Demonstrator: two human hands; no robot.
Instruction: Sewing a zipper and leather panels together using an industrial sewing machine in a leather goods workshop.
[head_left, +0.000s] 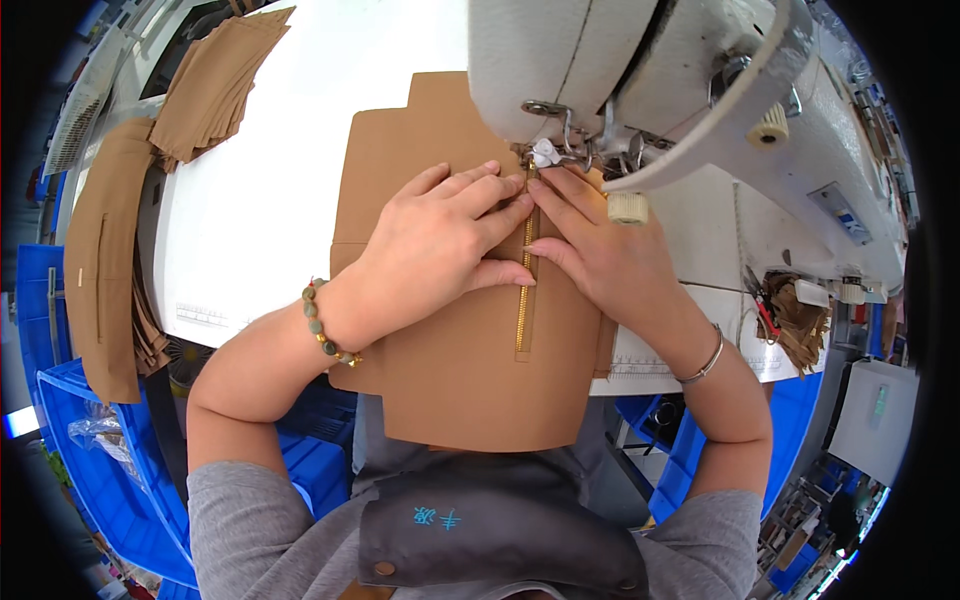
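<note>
A brown panel (450, 390), which looks like leather, lies on the white sewing table and hangs over its front edge. Down its middle runs a brass-toothed zipper (523, 320) set in a narrow slot. My left hand (440, 235) rests on the panel just left of the zipper, fingers stretched, thumb on the teeth. To the right of the zipper, my right hand (610, 255) lies with its fingers extended toward the presser foot (545, 153). Both hands press flat and are open. The zipper's far end sits at the sewing machine's (570, 60) foot, where the needle is hidden.
Stacked brown pieces (215, 85) lie at the far left, with slotted brown panels (100, 270) hanging over the left edge. Red-handled snips (765, 310) and brown scraps (800, 335) are at right. Blue bins (110, 490) stand lower left. The machine's arm overhangs the right side.
</note>
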